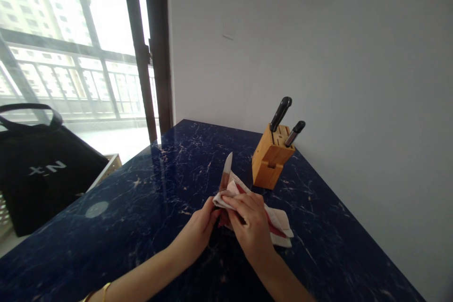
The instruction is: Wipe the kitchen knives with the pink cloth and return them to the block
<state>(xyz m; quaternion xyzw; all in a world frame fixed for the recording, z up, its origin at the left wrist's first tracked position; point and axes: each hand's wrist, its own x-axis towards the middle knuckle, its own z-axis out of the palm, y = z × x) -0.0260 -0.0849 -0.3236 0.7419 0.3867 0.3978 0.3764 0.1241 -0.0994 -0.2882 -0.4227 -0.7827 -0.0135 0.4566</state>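
Observation:
A kitchen knife (227,170) points up and away from me, its blade bare toward the tip. My left hand (202,222) is closed around its handle, most of which is hidden by the fingers. Over the lower blade lies a white and red cloth (281,226), pinched in the fingers of my right hand (250,217). The cloth's loose end trails to the right past my right wrist. Beyond my hands stands a wooden knife block (269,163) with a black-handled knife (281,113) and another dark-handled tool (295,133) in its slots.
The dark blue marbled table (141,198) runs back to a grey wall (300,33). A black bag (31,170) stands beside the table on the left, near a pale perforated box (115,163). Behind them is a large glass window (71,47) with a dark frame.

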